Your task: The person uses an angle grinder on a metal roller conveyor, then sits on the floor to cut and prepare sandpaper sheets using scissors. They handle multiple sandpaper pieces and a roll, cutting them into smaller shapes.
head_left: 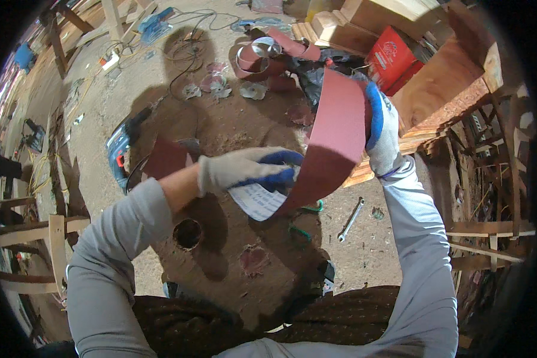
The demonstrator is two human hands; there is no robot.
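Note:
A wide strip of reddish-brown sandpaper (334,134) stands curved between my two gloved hands, grit side toward me. My right hand (380,128), in a white and blue glove, grips its upper right edge. Lower down, my left hand (253,169) closes its fingers at the strip's other end, where a pale printed backing (255,201) shows under the palm; the fingertips are partly hidden behind the strip. Beneath my hands lies a brown, dusty surface (212,292) with a round dark hole (188,234). A smaller sandpaper piece (167,157) rests left of my left forearm.
A blue power tool (118,150) lies at the left with its cord. Sandpaper coils (259,59) and a red box (392,59) sit at the back, near wooden pieces (441,83). A wrench (351,219) lies on the right. Wooden frames (56,250) stand at the left.

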